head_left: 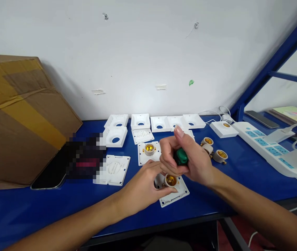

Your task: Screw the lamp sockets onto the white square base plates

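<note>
My right hand [187, 157], right of the frame's centre, is wrapped round a green, rounded tool handle [182, 156], thumb raised clear of it. The handle's end faces up at me, so its working end presumably points down; my fingers hide it, and I cannot tell what it meets.

Just below, my left hand [148, 181] is closed about a pale round lamp socket with a gold-coloured threaded lining [170, 180], thumb along its near side. The far fingertips are hidden, so how hard they press I cannot tell. The socket sits over a square white plastic base plate [183, 192] at the lower centre, mouth upward; I likely brace it there so that it won't turn or slide.

Beyond, near the middle, a second white base plate with an upright socket [141, 158] lies flat. Loose pale sockets with brass-coloured linings [220, 156] lie right of centre, perhaps to be near my right hand. White square covers with round holes [119, 121] stand along the wall, apparently to leave the front of the glossy blue tabletop [4, 212] for handwork.
</note>
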{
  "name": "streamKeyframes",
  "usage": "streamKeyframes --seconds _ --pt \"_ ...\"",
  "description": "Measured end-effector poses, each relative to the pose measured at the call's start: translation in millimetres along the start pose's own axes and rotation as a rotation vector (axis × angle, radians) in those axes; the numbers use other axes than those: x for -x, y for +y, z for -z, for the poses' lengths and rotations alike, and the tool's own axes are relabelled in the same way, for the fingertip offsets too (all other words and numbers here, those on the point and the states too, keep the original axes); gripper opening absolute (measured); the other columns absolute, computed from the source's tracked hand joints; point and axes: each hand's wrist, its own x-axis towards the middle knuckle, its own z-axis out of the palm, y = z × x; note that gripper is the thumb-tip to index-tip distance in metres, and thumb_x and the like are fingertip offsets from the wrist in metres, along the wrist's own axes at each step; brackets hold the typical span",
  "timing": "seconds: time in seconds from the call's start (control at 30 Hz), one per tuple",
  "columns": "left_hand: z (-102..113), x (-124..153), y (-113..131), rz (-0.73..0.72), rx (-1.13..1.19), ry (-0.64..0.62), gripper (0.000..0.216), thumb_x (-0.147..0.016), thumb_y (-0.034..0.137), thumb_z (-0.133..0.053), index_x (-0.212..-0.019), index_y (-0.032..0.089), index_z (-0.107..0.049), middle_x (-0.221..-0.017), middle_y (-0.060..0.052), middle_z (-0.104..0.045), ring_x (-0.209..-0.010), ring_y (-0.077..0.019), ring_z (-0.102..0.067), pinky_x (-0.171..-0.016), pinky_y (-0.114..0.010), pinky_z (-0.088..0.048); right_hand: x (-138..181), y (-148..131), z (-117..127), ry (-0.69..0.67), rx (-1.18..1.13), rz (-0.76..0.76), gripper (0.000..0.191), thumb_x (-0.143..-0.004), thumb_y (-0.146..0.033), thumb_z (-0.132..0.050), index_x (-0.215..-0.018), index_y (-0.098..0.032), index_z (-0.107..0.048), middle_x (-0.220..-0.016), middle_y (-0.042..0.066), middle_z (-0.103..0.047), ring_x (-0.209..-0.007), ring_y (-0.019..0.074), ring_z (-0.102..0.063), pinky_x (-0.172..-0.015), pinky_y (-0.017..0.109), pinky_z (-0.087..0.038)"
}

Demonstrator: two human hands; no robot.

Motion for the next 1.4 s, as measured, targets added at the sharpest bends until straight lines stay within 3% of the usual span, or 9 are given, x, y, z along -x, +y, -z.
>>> streamKeyframes --seconds 0.17,0.23,0.3,0.47,0.67,0.87,1.1,1.3,1.4 --pt "0.2 0.0 2.1 0.034 0.010 -0.023 0.026 -0.085 0.021 -0.086 -0.108 0.024 -0.077 -0.103 -0.001 -0.079 -0.103 -0.0260 -0.072 -0.097 -0.038 -0.056 -4.4 14.0 -34.8 0.606 0.199 0.170 0.064 -0.106 -0.065 -0.041 -0.059 -0.023 -0.047 -0.048 -0.007 -0.035 -0.043 0.0092 -0.025 -0.044 0.028 -0.027" --pt "-0.1 -0.3 1.7 0.047 0.019 -0.028 0.023 -0.085 0.022 -0.085 -0.106 0.022 -0.076 -0.103 -0.002 -0.079 -0.103 -0.0274 -0.072 -0.097 -0.040 -0.056 -7.0 14.6 -40.6 0.704 0.247 0.175 0.062 -0.107 -0.064 -0.042 -0.060 -0.024 -0.045 -0.050 -0.007 -0.036 -0.045 0.0101 -0.027 -0.046 0.029 -0.029" --pt "-0.8 -0.6 -0.1 0.064 -0.007 -0.017 0.024 -0.085 0.026 -0.086 -0.105 0.021 -0.074 -0.107 -0.005 -0.079 -0.104 -0.0291 -0.072 -0.094 -0.041 -0.057 -7.1 10.4 -38.4 0.632 0.280 0.143 0.055 -0.108 -0.061 -0.043 -0.067 -0.024 -0.048 -0.055 -0.006 -0.038 -0.048 0.0111 -0.031 -0.048 0.029 -0.032" --pt "-1.8 -0.5 -4.2 0.078 -0.065 0.012 0.030 -0.080 0.033 -0.091 -0.100 0.021 -0.072 -0.103 -0.004 -0.078 -0.098 -0.0275 -0.070 -0.087 -0.038 -0.057 0.8 -14.6 -8.7 0.188 0.471 -0.016 0.028 -0.114 -0.039 -0.041 -0.100 -0.023 -0.059 -0.088 -0.001 -0.054 -0.080 0.0119 -0.052 -0.074 0.026 -0.045" --pt "-0.6 1.5 -4.5 0.062 -0.068 -0.007 0.030 -0.083 0.037 -0.090 -0.101 0.023 -0.070 -0.105 -0.003 -0.076 -0.098 -0.0259 -0.070 -0.088 -0.038 -0.055 7.4 -38.1 26.2 -0.158 0.557 -0.039 0.033 -0.113 -0.035 -0.046 -0.129 -0.016 -0.068 -0.111 0.007 -0.068 -0.104 0.0161 -0.065 -0.088 0.030 -0.052" --pt "-1.8 4.2 -5.1 0.071 -0.071 -0.009 0.030 -0.083 0.033 -0.090 -0.105 0.024 -0.072 -0.108 -0.003 -0.075 -0.100 -0.0247 -0.070 -0.091 -0.037 -0.056 11.7 -39.1 38.0 -0.197 0.491 0.028 0.032 -0.111 -0.027 -0.051 -0.136 -0.017 -0.068 -0.114 0.010 -0.075 -0.106 0.0170 -0.073 -0.086 0.031 -0.060" --pt "-1.0 2.0 -1.4 0.056 -0.100 0.003 0.032 -0.082 0.029 -0.091 -0.107 0.024 -0.072 -0.109 -0.002 -0.076 -0.107 -0.0251 -0.069 -0.093 -0.035 -0.056 16.6 -26.4 39.4 0.029 0.806 0.394 0.020 -0.091 -0.020 -0.082 -0.111 -0.019 -0.079 -0.093 0.003 -0.080 -0.079 0.0132 -0.067 -0.074 0.030 -0.056" --pt "-0.4 3.2 -0.3 0.070 -0.120 0.007 0.030 -0.083 0.031 -0.090 -0.106 0.025 -0.072 -0.108 -0.001 -0.076 -0.104 -0.0255 -0.070 -0.089 -0.035 -0.056 23.0 -35.2 39.4 -0.100 0.770 0.249 0.033 -0.109 -0.026 -0.056 -0.137 -0.016 -0.068 -0.121 0.012 -0.078 -0.107 0.0205 -0.072 -0.092 0.039 -0.058" --pt "-1.9 5.5 -2.9 0.093 -0.137 0.022 0.031 -0.082 0.036 -0.091 -0.105 0.025 -0.073 -0.107 -0.002 -0.076 -0.104 -0.0270 -0.070 -0.086 -0.035 -0.058 22.6 -35.7 39.6 -0.118 0.648 0.271 0.028 -0.106 -0.017 -0.060 -0.132 -0.014 -0.071 -0.117 0.011 -0.079 -0.107 0.0194 -0.074 -0.091 0.036 -0.061"
